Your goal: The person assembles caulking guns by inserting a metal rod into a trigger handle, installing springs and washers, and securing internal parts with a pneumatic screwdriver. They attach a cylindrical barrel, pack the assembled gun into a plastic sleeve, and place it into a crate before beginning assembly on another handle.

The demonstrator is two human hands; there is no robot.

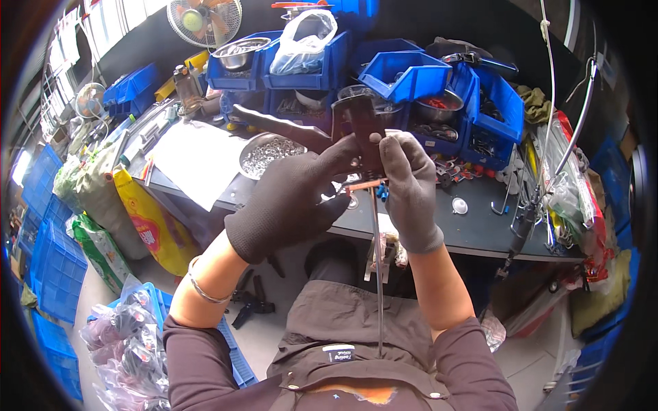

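Between my hands, above the bench's front edge, is a black tool (358,120) shaped like a caulking gun, with a broad curved body. Its long dark handle (284,129) sticks out to the left. A thin metal rod (379,274) runs down from beneath it toward my lap; where the rod joins is hidden. My left hand (288,195), in a dark glove, is closed on the tool's left side. In a grey glove, my right hand (412,188) pinches the right side, thumb near a small round spot. An orange strip (364,185) shows just under the body.
Behind my hands stand blue bins (406,74) of parts. Left of them, a steel bowl (247,164) of small metal pieces sits beside a white sheet (195,161). A white round piece (460,205) lies on the bench (480,229). A flexible-shaft tool (524,222) hangs at right.
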